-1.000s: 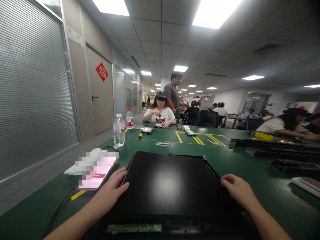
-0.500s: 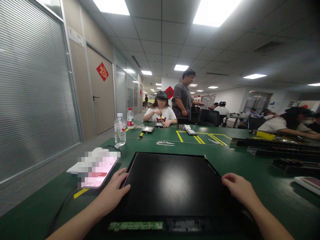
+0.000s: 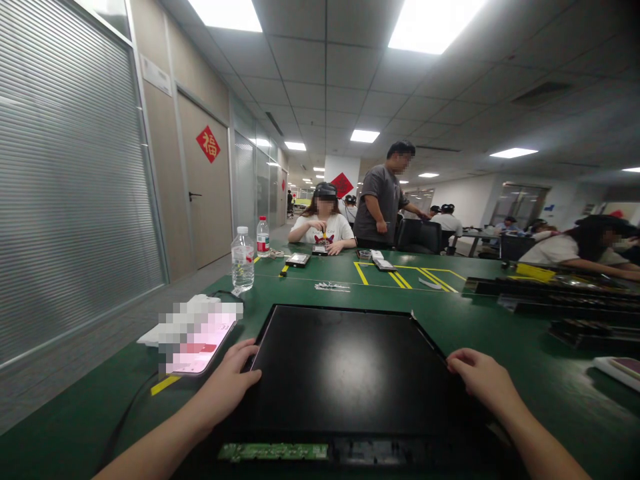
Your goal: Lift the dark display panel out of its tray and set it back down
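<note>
A black flat display panel (image 3: 345,373) in a dark frame lies on the green table in front of me, its screen side up. Along its near edge a green circuit board strip (image 3: 275,451) is exposed. My left hand (image 3: 235,373) grips the panel's left edge, with the thumb over the rim and the fingers along the side. On the opposite edge, my right hand (image 3: 477,373) pinches the frame with curled fingers; its fingertips are partly hidden.
A pink-screened phone (image 3: 205,353) and white tissue lie left, by a water bottle (image 3: 243,260). Across the green table (image 3: 280,293), a seated person (image 3: 323,227) works on a hard drive; another person (image 3: 383,200) stands behind. Dark metal parts (image 3: 545,300) lie at right.
The standing person has shifted right and reaches further out. My hands keep their hold on the panel's edges with hardly any movement; the view shifts slightly.
</note>
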`<state>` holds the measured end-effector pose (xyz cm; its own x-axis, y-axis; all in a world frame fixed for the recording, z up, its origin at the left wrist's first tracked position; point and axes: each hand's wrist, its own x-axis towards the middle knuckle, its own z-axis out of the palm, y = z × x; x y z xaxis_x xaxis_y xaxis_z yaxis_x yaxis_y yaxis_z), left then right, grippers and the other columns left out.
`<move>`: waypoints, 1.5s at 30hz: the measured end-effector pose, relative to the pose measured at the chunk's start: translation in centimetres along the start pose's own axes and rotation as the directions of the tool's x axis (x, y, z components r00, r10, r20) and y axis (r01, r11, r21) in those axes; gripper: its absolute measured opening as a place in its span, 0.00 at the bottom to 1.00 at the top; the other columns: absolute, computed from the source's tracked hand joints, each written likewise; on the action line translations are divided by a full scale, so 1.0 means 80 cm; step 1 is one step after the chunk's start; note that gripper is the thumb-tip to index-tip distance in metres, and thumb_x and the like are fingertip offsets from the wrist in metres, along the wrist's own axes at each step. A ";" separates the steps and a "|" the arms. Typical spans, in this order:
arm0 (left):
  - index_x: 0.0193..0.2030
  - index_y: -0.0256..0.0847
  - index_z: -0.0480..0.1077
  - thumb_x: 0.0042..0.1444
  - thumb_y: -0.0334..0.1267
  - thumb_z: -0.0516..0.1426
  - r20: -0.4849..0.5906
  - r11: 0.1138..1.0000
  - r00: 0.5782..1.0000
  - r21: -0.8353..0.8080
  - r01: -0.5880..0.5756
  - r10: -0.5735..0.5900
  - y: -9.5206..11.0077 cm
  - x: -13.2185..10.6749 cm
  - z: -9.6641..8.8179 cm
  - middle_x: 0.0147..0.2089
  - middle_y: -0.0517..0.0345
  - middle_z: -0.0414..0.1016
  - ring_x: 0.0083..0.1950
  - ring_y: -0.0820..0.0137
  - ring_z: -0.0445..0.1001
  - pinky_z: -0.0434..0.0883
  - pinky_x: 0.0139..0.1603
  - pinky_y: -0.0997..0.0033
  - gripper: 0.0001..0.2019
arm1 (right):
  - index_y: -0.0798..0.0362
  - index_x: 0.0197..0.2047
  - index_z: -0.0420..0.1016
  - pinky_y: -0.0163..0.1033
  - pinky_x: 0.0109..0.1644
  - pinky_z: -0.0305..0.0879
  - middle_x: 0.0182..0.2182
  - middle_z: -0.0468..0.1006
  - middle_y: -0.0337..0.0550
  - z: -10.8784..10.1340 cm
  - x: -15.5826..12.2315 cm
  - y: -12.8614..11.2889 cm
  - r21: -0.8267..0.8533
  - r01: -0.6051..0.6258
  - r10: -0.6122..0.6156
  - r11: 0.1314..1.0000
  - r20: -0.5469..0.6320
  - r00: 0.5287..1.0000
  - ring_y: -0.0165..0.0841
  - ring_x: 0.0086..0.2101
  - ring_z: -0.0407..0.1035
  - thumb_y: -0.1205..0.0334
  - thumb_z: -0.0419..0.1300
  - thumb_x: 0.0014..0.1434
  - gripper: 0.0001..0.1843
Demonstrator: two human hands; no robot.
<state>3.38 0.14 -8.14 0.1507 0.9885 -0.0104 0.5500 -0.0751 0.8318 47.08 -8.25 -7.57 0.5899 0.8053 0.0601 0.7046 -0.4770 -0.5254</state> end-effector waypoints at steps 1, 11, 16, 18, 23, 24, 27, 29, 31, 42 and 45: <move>0.46 0.34 0.68 0.44 0.35 0.52 -0.004 1.000 1.000 -0.002 0.003 -0.003 0.000 0.000 0.000 0.63 0.46 0.53 0.64 0.58 0.53 0.52 0.62 0.62 0.20 | 0.50 0.28 0.74 0.34 0.27 0.60 0.26 0.77 0.39 0.000 0.001 0.001 0.003 -0.002 0.002 1.000 -0.002 1.000 0.32 0.23 0.69 0.54 0.50 0.46 0.14; 0.48 0.29 0.67 0.44 0.35 0.52 0.015 0.998 0.999 0.056 -0.039 0.039 -0.008 0.006 0.006 0.63 0.41 0.51 0.64 0.57 0.52 0.49 0.63 0.62 0.22 | 0.50 0.28 0.74 0.35 0.29 0.60 0.28 0.78 0.39 0.000 0.001 0.000 -0.005 -0.014 0.014 1.000 -0.008 1.000 0.32 0.24 0.69 0.55 0.50 0.46 0.13; 0.56 0.35 0.62 0.45 0.41 0.54 0.047 0.985 0.993 0.129 -0.117 0.112 -0.005 0.001 0.006 0.65 0.45 0.50 0.64 0.55 0.50 0.49 0.62 0.56 0.29 | 0.50 0.28 0.75 0.35 0.28 0.61 0.27 0.78 0.40 -0.002 0.001 0.000 0.019 -0.011 0.012 1.000 -0.013 1.000 0.32 0.23 0.69 0.55 0.50 0.46 0.14; 0.55 0.43 0.65 0.44 0.43 0.56 0.090 0.966 0.978 0.166 -0.201 0.188 -0.001 -0.006 0.004 0.64 0.50 0.54 0.64 0.55 0.51 0.49 0.62 0.55 0.27 | 0.50 0.28 0.75 0.35 0.27 0.60 0.27 0.78 0.41 -0.003 0.003 0.001 0.020 -0.010 0.010 1.000 -0.005 1.000 0.31 0.23 0.68 0.55 0.50 0.46 0.14; 0.51 0.55 0.68 0.41 0.44 0.61 0.230 0.924 0.933 0.203 -0.323 0.275 0.010 -0.021 -0.011 0.63 0.57 0.57 0.63 0.53 0.52 0.50 0.61 0.51 0.26 | 0.50 0.29 0.74 0.34 0.26 0.60 0.27 0.78 0.41 -0.004 0.006 0.005 0.022 -0.016 0.016 1.000 -0.006 1.000 0.31 0.23 0.69 0.56 0.51 0.45 0.13; 0.51 0.56 0.67 0.40 0.43 0.61 0.254 0.917 0.924 0.209 -0.341 0.286 0.012 -0.022 -0.014 0.63 0.57 0.56 0.63 0.53 0.52 0.49 0.61 0.51 0.27 | 0.50 0.29 0.74 0.34 0.27 0.60 0.27 0.78 0.41 -0.004 0.007 0.005 0.021 -0.013 0.013 1.000 -0.011 1.000 0.32 0.24 0.69 0.56 0.51 0.46 0.13; 0.52 0.57 0.66 0.39 0.43 0.62 0.337 0.891 0.889 0.223 -0.396 0.311 0.014 -0.023 -0.024 0.64 0.58 0.55 0.63 0.54 0.51 0.50 0.61 0.52 0.29 | 0.50 0.29 0.73 0.34 0.27 0.60 0.28 0.78 0.40 -0.006 0.007 0.006 0.001 0.000 0.000 1.000 -0.014 1.000 0.32 0.24 0.69 0.56 0.50 0.46 0.13; 0.52 0.59 0.66 0.39 0.43 0.62 0.396 0.876 0.858 0.215 -0.432 0.326 0.014 -0.022 -0.029 0.64 0.59 0.55 0.63 0.55 0.52 0.51 0.61 0.53 0.29 | 0.50 0.29 0.73 0.35 0.28 0.60 0.28 0.78 0.40 -0.007 0.007 0.005 -0.011 0.003 -0.003 1.000 -0.006 1.000 0.31 0.24 0.69 0.56 0.50 0.47 0.13; 0.52 0.59 0.66 0.39 0.42 0.63 0.431 0.867 0.832 0.187 -0.463 0.351 0.015 -0.021 -0.032 0.64 0.60 0.56 0.63 0.55 0.53 0.53 0.60 0.55 0.29 | 0.50 0.29 0.72 0.35 0.28 0.60 0.28 0.78 0.40 -0.008 0.007 0.005 -0.011 0.000 0.000 1.000 0.001 1.000 0.31 0.23 0.69 0.55 0.49 0.47 0.13; 0.50 0.57 0.67 0.45 0.36 0.59 0.535 0.815 0.765 0.222 -0.536 0.358 0.026 -0.028 -0.032 0.65 0.62 0.54 0.63 0.60 0.54 0.55 0.60 0.60 0.23 | 0.50 0.29 0.72 0.34 0.28 0.60 0.28 0.78 0.41 -0.006 0.006 0.009 -0.017 -0.002 0.002 1.000 -0.006 1.000 0.33 0.27 0.69 0.56 0.50 0.47 0.13; 0.50 0.56 0.67 0.46 0.34 0.57 0.585 0.799 0.739 0.242 -0.551 0.333 0.037 -0.034 -0.035 0.65 0.64 0.52 0.63 0.61 0.53 0.54 0.60 0.61 0.22 | 0.51 0.30 0.73 0.34 0.28 0.60 0.28 0.78 0.41 -0.006 0.005 0.010 -0.018 -0.005 0.005 1.000 -0.005 1.000 0.33 0.27 0.69 0.57 0.50 0.47 0.13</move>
<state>2.26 -2.39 -4.10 0.7752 0.6293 -0.0554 0.5549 -0.6362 0.5360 48.07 -8.47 -7.57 0.5953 0.8011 0.0621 0.7087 -0.4870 -0.5105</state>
